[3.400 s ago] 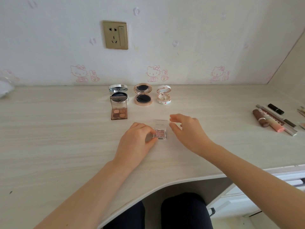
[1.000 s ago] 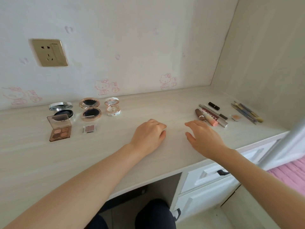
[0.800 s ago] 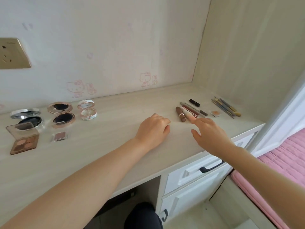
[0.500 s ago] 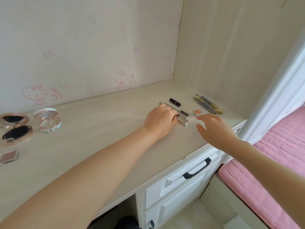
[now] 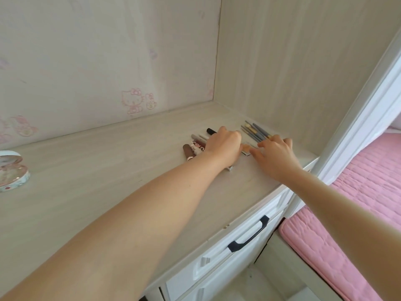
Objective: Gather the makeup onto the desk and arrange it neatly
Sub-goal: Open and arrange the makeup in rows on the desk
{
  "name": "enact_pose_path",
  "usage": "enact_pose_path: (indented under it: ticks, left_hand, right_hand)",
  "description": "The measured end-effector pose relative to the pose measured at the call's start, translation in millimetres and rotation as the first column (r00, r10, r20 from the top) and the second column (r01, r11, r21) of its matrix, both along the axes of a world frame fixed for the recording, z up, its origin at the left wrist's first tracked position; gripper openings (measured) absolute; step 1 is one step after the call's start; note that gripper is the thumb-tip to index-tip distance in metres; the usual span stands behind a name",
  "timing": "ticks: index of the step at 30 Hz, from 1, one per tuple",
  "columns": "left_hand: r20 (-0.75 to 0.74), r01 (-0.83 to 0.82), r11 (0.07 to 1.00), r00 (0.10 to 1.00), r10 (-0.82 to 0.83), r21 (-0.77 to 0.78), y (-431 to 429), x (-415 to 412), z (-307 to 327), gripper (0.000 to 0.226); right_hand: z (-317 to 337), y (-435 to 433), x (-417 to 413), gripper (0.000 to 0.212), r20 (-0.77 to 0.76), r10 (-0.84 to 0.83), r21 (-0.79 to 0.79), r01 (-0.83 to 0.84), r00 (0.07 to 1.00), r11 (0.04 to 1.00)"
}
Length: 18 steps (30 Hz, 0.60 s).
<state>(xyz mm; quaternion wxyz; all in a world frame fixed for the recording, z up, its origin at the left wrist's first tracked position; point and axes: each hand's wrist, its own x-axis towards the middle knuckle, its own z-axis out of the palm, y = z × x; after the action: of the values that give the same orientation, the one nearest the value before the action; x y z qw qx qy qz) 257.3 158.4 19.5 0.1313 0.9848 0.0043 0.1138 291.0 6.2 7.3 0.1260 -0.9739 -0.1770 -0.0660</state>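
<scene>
Step in hand: gathering the loose sticks and tubes at the far right end of the bench (image 5: 130,170); both hands are over that cluster.
Left hand (image 5: 224,146): knuckles up, fingers curled down over the near ends of the tubes. The fingertips are hidden, so I cannot tell whether it grips anything.
Right hand (image 5: 275,153): fingers stretched out and slightly spread, low over the bench and holding nothing that shows. Its thumb tip lies just beside the small clear case (image 5: 245,148) with an orange pan.
Small clear case: between the two hands, flat on the bench, partly covered.
Tubes: a brown tube (image 5: 187,151) is leftmost, the printed tube (image 5: 197,146) is touching it, then a silver pencil (image 5: 196,136) and a black lipstick (image 5: 211,131) further back.
Brushes (image 5: 257,132): a tight bundle just beyond the right hand, near the side wall and untouched.
Round compact (image 5: 13,170): open, well apart at the far left edge.
Progress: judged partway; this right-hand group looks unsorted.
Next move: probably close on the small case or the tubes and carry them left towards the compact. It calls for a low pinch on the thin case, and care that the round tubes do not roll.
Writing: the printed tube has red and white marks, too blurred to read.
Wall: a pink cartoon cat sticker (image 5: 132,101) with no words.
Below: a white drawer with a dark handle (image 5: 249,237).
Right: a pink bed (image 5: 358,192).
</scene>
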Motion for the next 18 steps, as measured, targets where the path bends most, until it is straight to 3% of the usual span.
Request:
enact_pose_path:
  ticks: [3,6,10,14,18]
  left_hand:
    - [-0.022,-0.015,1.000,1.000,0.015,-0.019,-3,9,-3,0.032]
    - [-0.015,-0.013,0.994,1.000,0.011,-0.109,-3,13,-4,0.031]
    - [0.020,-0.007,0.980,1.000,0.012,-0.201,-3,14,-7,0.032]
    - [0.074,-0.030,0.976,0.996,0.047,-0.217,-6,10,-9,0.025]
    - [0.064,-0.021,0.965,0.997,0.039,-0.263,-8,3,-6,0.033]
  right_hand:
    - [-3,5,3,0.066,0.000,-0.019,-0.008,0.019,1.000,1.000]
    - [2,7,-4,0.053,0.007,-0.032,0.001,0.032,0.999,0.999]
    - [1,6,-5,0.053,0.004,-0.036,0.047,0.035,0.999,0.998]
    - [0,5,-9,0.051,0.025,-0.054,0.133,0.050,0.998,0.990]
    - [-2,2,-17,0.047,0.013,-0.066,0.250,0.061,0.998,0.966]
